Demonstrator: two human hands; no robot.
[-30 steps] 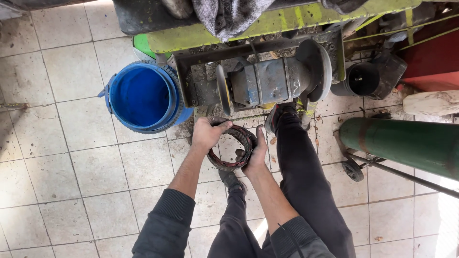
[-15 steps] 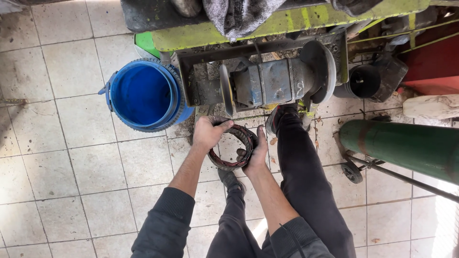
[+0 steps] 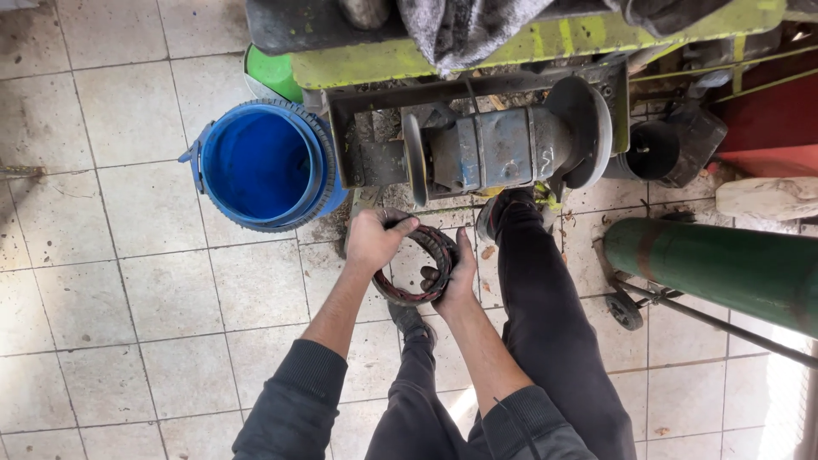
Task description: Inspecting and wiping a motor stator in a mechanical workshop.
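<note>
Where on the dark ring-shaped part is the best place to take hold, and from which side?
Grip the ring by its outer rim, from opposite sides, as the left hand and right hand do now. Its open centre lets fingers hook over the rim, and two opposed holds probably keep it from twisting.

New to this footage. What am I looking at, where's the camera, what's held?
There is one picture, taken from a camera on the person's head, looking straight down. No robot: two bare hands with dark sleeves. The left hand and right hand together grip a dark, rusty metal ring with a ribbed rim, held above the pale tiled floor. Just ahead sits a grey-blue bench grinder with a wheel at each end, mounted in a yellow-green metal frame. An open blue plastic barrel stands to the left and a green gas cylinder lies to the right. The person's dark trouser legs and shoes show below.
</note>
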